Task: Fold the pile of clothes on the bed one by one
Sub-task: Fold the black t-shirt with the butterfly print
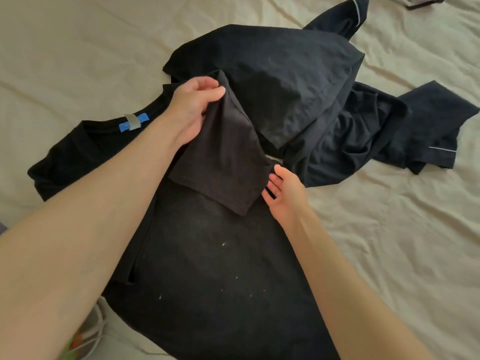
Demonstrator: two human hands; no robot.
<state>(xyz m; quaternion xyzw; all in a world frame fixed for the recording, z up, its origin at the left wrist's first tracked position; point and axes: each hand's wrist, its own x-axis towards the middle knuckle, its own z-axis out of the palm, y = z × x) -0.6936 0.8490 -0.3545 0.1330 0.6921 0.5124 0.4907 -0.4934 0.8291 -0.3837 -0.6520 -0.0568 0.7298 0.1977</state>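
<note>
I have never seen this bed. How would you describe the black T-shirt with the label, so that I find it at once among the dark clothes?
Start at the beige bed sheet and the heap of dark clothes in its middle. The black T-shirt lies flat in front of that heap, under the person's arms, its collar to the left. Only it carries a blue neck label; the navy garment on the right has white piping instead.

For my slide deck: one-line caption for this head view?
Left hand lifts a black T-shirt's sleeve, right hand at its hem, more dark clothes piled behind on the bed.
</note>
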